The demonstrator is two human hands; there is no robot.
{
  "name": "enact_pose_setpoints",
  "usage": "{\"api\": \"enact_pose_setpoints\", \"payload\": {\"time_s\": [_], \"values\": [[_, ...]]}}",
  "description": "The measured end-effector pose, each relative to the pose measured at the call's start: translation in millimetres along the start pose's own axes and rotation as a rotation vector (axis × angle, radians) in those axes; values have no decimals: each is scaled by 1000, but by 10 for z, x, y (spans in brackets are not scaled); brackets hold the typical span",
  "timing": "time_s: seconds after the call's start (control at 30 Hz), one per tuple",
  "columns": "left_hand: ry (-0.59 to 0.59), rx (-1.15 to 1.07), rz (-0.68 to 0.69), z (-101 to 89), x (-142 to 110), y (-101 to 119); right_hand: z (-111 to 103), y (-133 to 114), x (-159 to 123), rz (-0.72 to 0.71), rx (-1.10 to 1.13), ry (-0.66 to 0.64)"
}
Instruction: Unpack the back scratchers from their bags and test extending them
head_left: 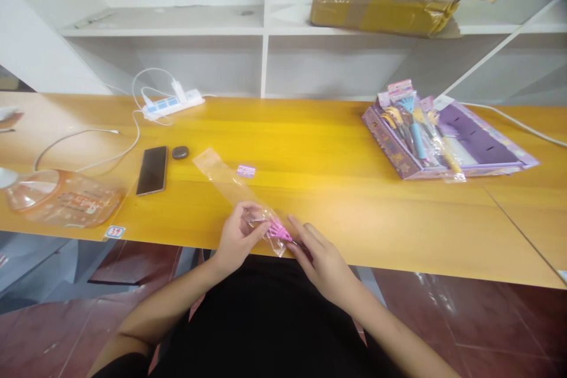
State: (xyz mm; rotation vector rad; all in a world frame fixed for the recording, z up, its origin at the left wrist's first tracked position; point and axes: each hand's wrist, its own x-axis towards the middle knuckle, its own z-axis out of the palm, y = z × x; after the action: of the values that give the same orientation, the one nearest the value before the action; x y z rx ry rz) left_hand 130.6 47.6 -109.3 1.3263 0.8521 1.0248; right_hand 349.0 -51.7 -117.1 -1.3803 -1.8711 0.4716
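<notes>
A pink back scratcher (279, 229) with a claw-like head sits partly within the mouth of a long clear plastic bag (221, 174) near the table's front edge. The thumb and fingers of my left hand (241, 233) pinch the bag around the pink head. My right hand (319, 254) grips the scratcher just below its head, where a dark handle is mostly hidden by the fingers. Beyond the hands a small purple-and-white card (245, 171) lies flat beside the bag.
A purple display box (411, 171) with several bagged scratchers stands at the right. On the left are a phone (152, 170), a dark oval case (180, 152), an orange bottle (66, 198) and a power strip (172, 104) with cables. A taped carton (385, 6) rests on the shelf.
</notes>
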Motion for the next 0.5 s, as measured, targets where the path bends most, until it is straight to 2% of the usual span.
{"api": "enact_pose_setpoints", "payload": {"time_s": [0.17, 0.27, 0.33, 0.5], "values": [[-182, -19, -72, 26, -23, -5, 32, 19, -18, 75, 119, -27], [-191, 39, -44, 35, -47, 43, 40, -26, -20, 73, 158, -57], [-126, 27, -7, 8, -33, 72, 17, -61, -20, 87, 173, -84], [159, -107, 143, -200, 128, 93, -94, -106, -9, 174, 202, -156]]}}
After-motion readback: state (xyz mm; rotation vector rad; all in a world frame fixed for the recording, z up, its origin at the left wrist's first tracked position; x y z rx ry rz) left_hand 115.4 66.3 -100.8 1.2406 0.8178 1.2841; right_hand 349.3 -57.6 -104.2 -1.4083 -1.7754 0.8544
